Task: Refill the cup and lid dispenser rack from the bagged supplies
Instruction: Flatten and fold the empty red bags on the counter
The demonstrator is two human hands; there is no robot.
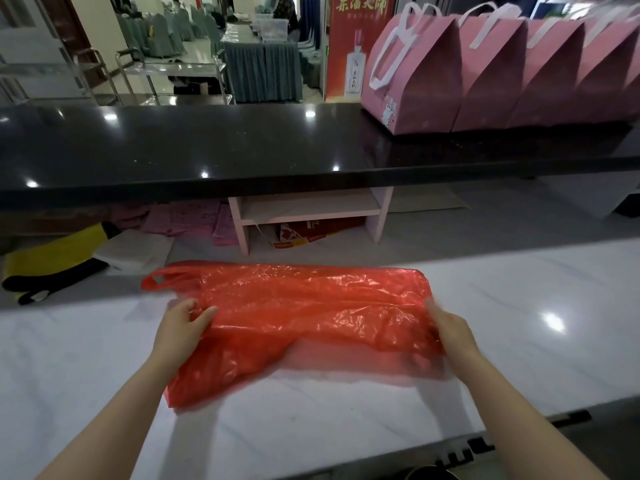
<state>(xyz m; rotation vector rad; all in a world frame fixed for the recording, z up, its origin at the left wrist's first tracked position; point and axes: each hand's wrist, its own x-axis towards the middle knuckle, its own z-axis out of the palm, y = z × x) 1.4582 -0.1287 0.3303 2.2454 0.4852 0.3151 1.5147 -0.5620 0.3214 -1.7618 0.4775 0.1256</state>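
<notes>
**Red bag looks flat; no rack, cups or lids in sight**

The red plastic bag lies spread across the white marble tabletop, handle loops to the left; it looks flat and empty, though whether anything thin remains inside cannot be told; the left hand pinches the film near the handles, thumb on top; the right hand grasps the opposite end, its fingers blurred against the plastic. By my reading the bag is being smoothed or folded; how much of the refill is done cannot be judged, since no dispenser rack, cups or lids show anywhere.

Beyond the bag a black counter ledge overhangs the far side; pink gift bags stand in a row at its right end; beneath it sit a small white shelf unit, loose papers and a yellow and black item. Nothing rests on the bag or crowds either hand.
</notes>
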